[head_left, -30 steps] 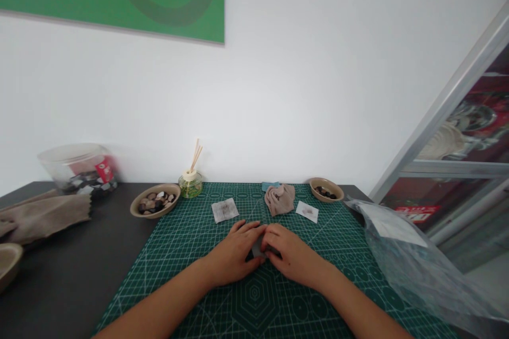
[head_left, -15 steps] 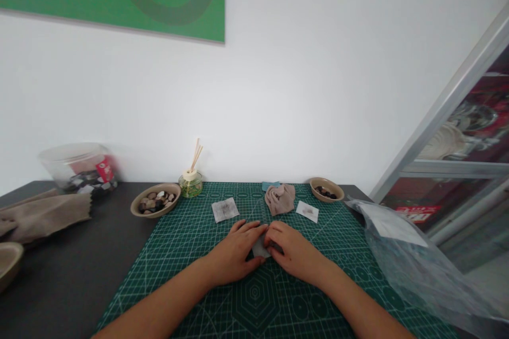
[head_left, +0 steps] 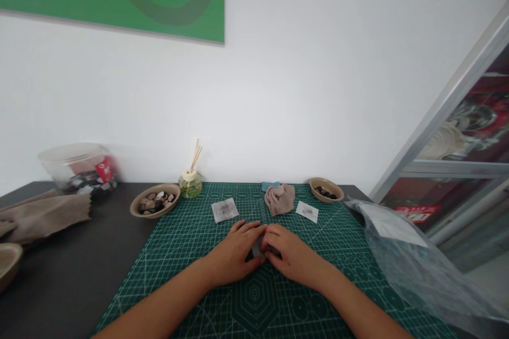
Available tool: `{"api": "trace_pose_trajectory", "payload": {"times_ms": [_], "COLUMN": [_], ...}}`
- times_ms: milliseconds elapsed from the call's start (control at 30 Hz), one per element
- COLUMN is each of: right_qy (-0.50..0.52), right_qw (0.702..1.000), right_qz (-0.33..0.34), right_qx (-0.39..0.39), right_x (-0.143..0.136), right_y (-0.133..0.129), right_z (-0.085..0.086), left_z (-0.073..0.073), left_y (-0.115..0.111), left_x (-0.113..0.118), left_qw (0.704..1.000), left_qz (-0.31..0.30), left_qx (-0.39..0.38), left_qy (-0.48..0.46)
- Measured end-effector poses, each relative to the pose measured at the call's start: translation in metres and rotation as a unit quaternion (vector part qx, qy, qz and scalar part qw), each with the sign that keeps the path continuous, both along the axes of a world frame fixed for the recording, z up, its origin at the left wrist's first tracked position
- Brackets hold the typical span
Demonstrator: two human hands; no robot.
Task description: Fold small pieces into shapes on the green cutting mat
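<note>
Since half a second ago the right hand (head_left: 290, 254) has slid slightly nearer over the small grey sheet (head_left: 257, 248), hiding more of it, which suggests a rubbing stroke under way. The left hand (head_left: 238, 251) lies with thumb and fingers parted, steadying that sheet on the green mat (head_left: 186, 243), while the right is curled and seems to pinch a dark thing (head_left: 273, 250), mostly hidden. On the worktop (head_left: 67, 275), the left bowl (head_left: 149, 216) holds dark and pale pebbles (head_left: 155, 203), the far-right bowl (head_left: 338, 192) dark pebbles (head_left: 326, 192), and the clear tub (head_left: 69, 154) mixed pieces (head_left: 89, 183).
</note>
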State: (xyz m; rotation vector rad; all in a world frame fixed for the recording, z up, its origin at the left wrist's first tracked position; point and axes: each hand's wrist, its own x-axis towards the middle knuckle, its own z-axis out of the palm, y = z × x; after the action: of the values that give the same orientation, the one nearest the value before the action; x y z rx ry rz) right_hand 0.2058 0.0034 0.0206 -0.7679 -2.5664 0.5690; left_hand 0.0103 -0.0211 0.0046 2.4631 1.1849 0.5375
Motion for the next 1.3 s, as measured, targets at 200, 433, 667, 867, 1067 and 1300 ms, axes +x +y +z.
{"api": "trace_pose_trajectory", "payload": {"times_ms": [200,433,667,867,1067,1300], "right_qy": [0.004,0.011,-0.004,0.001,0.008,-0.017], "right_qw": [1.000,1.000,1.000,0.999,1.000,0.999], "right_qz": [-0.020,0.002,-0.011,-0.039,0.003,-0.028], "right_qx": [-0.002,-0.005,0.006,0.000,-0.009,0.019], "right_x": [-0.0001,-0.0011,0.0006,-0.0003,-0.0029,-0.0004], "right_y": [0.0007,-0.0010,0.0022,0.0030,-0.0004,0.0008], "right_z": [0.0028,0.0005,0.0001,-0.0010,0.0004,0.0019], "left_z": [-0.0005,0.0003,0.0022,-0.0009,-0.0021,-0.0010], "left_y": [0.0004,0.0002,0.0008,0.0006,0.0009,0.0009], "left_x": [-0.0003,-0.0001,0.0006,-0.0004,-0.0003,-0.0003], "left_qw": [1.000,1.000,1.000,1.000,1.000,1.000], "left_qz": [0.003,0.001,0.006,0.001,-0.005,0.001], "left_qx": [-0.003,-0.001,-0.008,-0.001,0.003,-0.004], "left_qy": [0.001,0.005,0.007,0.000,-0.003,-0.001]}}
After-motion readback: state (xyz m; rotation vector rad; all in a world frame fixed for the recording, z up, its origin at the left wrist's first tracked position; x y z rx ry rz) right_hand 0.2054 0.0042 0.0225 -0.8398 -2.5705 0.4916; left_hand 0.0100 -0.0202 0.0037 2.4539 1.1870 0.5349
